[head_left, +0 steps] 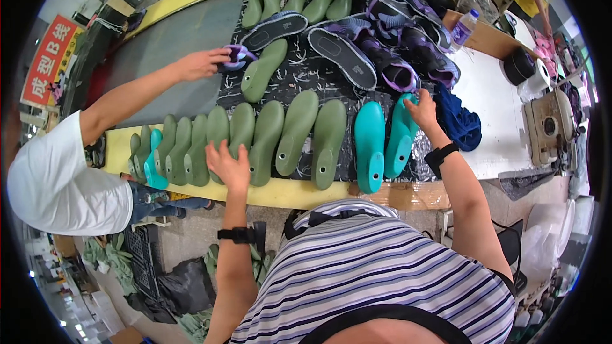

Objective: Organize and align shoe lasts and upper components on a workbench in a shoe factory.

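A row of green shoe lasts [266, 134] stretches along the near edge of the table, each with a round hole near one end. My left hand [231, 167] lies over the middle of that row, fingers spread and touching the lasts. At the row's right end are two teal shoe lasts; the outer teal last [400, 140] has my right hand [422, 111] closed on its upper end. Beside it, the other teal last [370, 137] is untouched. A smaller teal last [153, 162] sits among the green ones at the left.
A co-worker in a white shirt [60, 178] reaches in from the left, a hand on a purple shoe [236, 57]. Purple-and-black shoes [433, 57] pile up at the back right, near a bottle [464, 28]. Dark blue cloth [459, 121] lies right of my hand. More green lasts [320, 1] stand behind.
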Demonstrator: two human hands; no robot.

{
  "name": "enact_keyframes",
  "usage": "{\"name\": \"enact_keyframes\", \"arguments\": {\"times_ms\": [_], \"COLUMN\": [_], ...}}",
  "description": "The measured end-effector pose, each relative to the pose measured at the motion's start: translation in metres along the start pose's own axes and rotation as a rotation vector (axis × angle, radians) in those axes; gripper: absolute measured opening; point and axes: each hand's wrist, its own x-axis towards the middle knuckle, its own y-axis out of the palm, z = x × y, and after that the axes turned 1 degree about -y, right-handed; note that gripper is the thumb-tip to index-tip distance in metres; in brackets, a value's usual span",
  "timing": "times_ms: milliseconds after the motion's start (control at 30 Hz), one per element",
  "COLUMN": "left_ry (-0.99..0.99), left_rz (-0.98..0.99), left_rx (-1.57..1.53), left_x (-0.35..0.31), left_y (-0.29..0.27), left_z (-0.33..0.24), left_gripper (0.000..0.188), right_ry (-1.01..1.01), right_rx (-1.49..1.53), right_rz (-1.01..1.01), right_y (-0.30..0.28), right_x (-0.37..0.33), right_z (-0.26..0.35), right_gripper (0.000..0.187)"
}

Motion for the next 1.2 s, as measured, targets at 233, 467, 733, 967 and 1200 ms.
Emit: {"name": "enact_keyframes", "arguments": {"times_ms": [233,467,733,967,1200], "left_ry": [0.509,0.423,0.368,0.435,0.449], "left_rz": [0.471,0.676,0.671,0.739,0.719], "left_rx": [-0.517,-0.573,-0.666,-0.619,-0.445], "left_x": [-0.025,-0.049,-0.056,-0.047,-0.038], "left_y": [-0.001,0.025,0.035,0.019,0.021], "left_z": [-0.136,-0.153,-0.146,-0.125,-0.143], "left_gripper": [0.056,0.048,0.049,0.047,0.042], "right_ry": [0.172,0.175,0.195,-0.061,-0.047], "right_rx": [0.046,0.315,0.517,0.405,0.552], "right_rz": [0.366,0.572,0.479,0.350,-0.111], "right_y": [0.012,-0.010,-0.047,-0.149,-0.209], "right_x": [0.027,0.013,-0.030,-0.044,-0.019], "right_z": [-0.012,-0.050,-0.032,0.018,0.055], "right_gripper": [0.088,0.065,0.066,0.037,0.031]}}
